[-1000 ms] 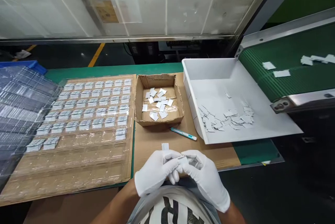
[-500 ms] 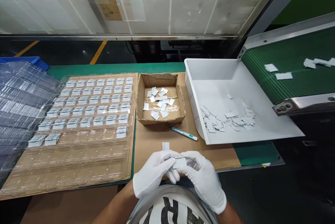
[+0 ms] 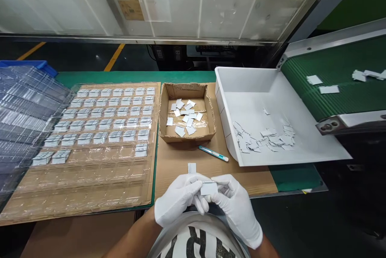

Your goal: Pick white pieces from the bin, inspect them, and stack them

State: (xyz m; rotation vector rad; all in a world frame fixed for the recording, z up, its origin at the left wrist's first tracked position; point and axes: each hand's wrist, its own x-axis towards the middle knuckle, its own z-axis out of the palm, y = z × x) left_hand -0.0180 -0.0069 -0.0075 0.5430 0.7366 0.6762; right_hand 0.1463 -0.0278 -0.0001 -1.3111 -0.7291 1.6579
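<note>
In front of my body, my left hand [image 3: 181,196], in a white glove, pinches the left side of a small flat white rectangular piece [image 3: 209,188]. My right hand [image 3: 237,205], gloved too, has its fingers closed at the piece's right edge. The piece faces up between both hands; whether more lie beneath it is hidden. Just beyond my left fingers, another white piece [image 3: 192,168] lies on the cardboard. A teal and white utility knife [image 3: 213,153] rests farther out. To the left, a clear plastic tray [image 3: 99,183] holds stacks of similar pieces in its upper rows.
An open cardboard box [image 3: 187,135] contains several loose white pieces. A large white bin [image 3: 247,81] with more pieces stands right of it, below a green conveyor belt [image 3: 356,93] carrying several pieces. Stacked clear trays [image 3: 27,109] and a blue crate [image 3: 45,67] are at far left.
The white piece is tilted slightly more toward me, showing more of its face. Both hands stay together in nearly the same place. The whole view has shifted slightly.
</note>
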